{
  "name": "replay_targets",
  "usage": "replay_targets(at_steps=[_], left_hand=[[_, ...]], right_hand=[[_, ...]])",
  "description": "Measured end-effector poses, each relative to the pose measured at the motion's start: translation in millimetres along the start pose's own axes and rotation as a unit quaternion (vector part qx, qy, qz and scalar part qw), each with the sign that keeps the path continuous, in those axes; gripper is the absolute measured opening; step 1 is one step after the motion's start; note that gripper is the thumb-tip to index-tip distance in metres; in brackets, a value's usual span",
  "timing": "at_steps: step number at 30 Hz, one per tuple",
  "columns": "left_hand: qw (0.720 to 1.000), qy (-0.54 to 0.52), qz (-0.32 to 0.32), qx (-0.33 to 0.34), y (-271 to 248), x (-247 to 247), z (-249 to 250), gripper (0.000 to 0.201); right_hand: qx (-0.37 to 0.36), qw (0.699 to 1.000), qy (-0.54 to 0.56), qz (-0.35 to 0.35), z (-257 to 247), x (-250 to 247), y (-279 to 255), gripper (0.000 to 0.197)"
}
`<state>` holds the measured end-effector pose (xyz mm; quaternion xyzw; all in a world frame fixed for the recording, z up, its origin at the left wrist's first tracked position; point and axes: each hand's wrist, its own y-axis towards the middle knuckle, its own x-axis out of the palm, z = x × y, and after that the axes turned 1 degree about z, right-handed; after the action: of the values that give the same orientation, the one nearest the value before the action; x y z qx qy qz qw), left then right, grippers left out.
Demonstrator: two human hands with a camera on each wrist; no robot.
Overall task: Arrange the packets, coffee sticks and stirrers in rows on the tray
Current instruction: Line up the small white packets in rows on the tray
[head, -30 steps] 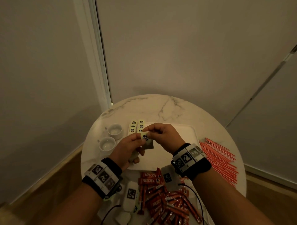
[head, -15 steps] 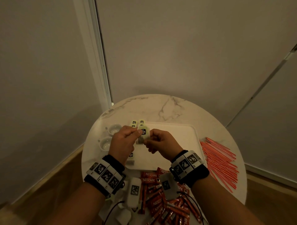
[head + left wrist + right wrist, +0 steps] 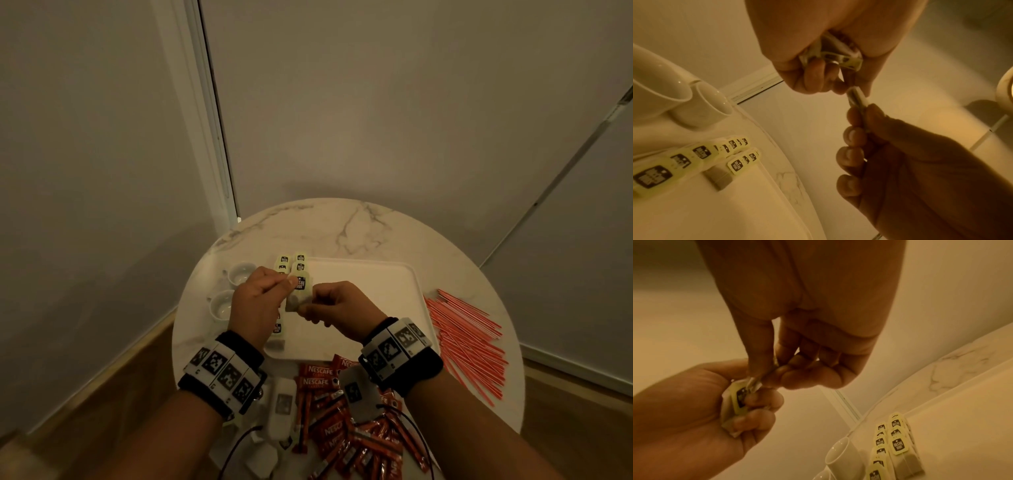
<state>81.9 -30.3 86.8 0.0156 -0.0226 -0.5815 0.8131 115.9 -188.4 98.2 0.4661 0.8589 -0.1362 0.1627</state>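
Note:
Both hands meet above the left part of the white tray [image 3: 376, 308]. My left hand [image 3: 286, 284] grips a small bundle of tea bag packets [image 3: 836, 53] with yellow tags. My right hand [image 3: 308, 308] pinches the lower edge of one tea bag packet [image 3: 299, 291] between thumb and fingers, and the left fingers [image 3: 756, 418] touch that packet too. Two rows of tea bag packets [image 3: 291, 262] lie along the tray's far-left edge, also visible in the wrist views [image 3: 701, 154] [image 3: 898, 446]. Red coffee sticks [image 3: 342, 428] lie heaped at the table's near edge. Red stirrers [image 3: 466, 342] lie right of the tray.
Two white cups [image 3: 241, 274] [image 3: 222, 305] stand on the round marble table [image 3: 342, 226] left of the tray. A few white packets [image 3: 260, 462] lie at the near edge below my left wrist. Walls close in behind the table.
Both hands shifted left from the tray's middle toward the packet rows. The left hand rose farther, the right hand dropped nearer, with the packet still between them.

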Motion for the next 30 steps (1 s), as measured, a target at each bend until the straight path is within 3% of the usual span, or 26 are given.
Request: replay_targets(at_steps=[2,6,11,15,19,21,25,27,30], left_hand=[[1.000,-0.013,-0.018,-0.018,1,-1,0,0.017],[0.992,-0.088,-0.072,-0.060,-2,-4,-1,0.022],[0.995,-0.035,-0.084,-0.043,0,-4,-2,0.016],[0.994,-0.030,-0.090,-0.047,0,0,-2,0.022],[0.990,-0.071,-0.107,-0.053,-1,2,-3,0.015],[0.988,-0.092,-0.115,-0.055,-1,2,-3,0.021],[0.991,-0.081,-0.099,-0.050,-1,5,-2,0.010],[0.994,-0.063,-0.074,-0.050,0,5,-5,0.021],[0.998,-0.036,-0.040,-0.042,1,6,-8,0.016]], right_hand=[[0.000,1.000,-0.001,0.013,0,-1,1,0.006],[0.016,0.998,0.035,0.057,5,-6,6,0.011],[0.009,0.996,0.079,0.043,7,-8,4,0.017],[0.016,0.990,0.125,0.067,10,-8,5,0.014],[0.007,0.993,0.116,0.038,10,-8,4,0.016],[0.007,0.991,0.129,0.040,10,-9,4,0.014],[0.007,0.989,0.144,0.033,10,-11,4,0.015],[0.003,0.988,0.152,0.016,11,-11,3,0.014],[-0.004,0.988,0.157,0.010,14,-12,3,0.016]])
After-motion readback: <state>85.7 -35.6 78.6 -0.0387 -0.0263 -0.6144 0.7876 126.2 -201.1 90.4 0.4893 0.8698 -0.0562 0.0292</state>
